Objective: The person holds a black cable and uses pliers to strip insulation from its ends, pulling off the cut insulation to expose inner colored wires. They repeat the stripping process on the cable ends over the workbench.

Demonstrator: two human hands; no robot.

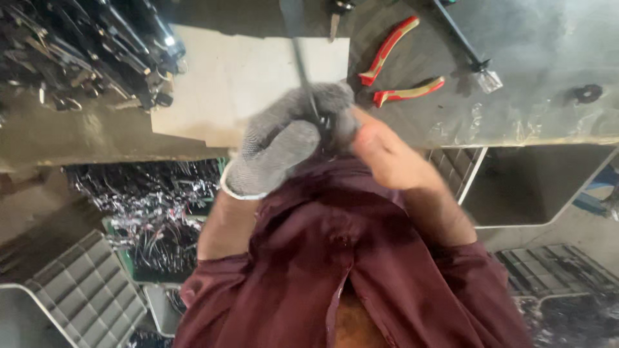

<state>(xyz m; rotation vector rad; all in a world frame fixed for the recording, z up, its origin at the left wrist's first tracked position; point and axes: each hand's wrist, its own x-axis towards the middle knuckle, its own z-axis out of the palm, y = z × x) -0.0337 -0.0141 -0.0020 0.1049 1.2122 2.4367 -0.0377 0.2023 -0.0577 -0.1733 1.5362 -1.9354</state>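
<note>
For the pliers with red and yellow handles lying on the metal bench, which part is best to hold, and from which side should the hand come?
Grip the pliers around both handles near their free ends, where they lie spread apart in a V on the bench. Those ends point toward the bench's near edge, so coming from the person's side probably suits best. The bare right hand is nearer to them than the gloved left hand. The head is hard to make out.

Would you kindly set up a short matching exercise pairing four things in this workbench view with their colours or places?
Things:
1. left hand
2. right hand
3. pliers
4. pale board

Descriptions:
A. red and yellow handles, lying open on the bench
B. bare, closed around a dark thin tool
C. flat on the bench beyond the hands
D. in a grey knitted glove

Pairs: 1-D, 2-B, 3-A, 4-C
</note>
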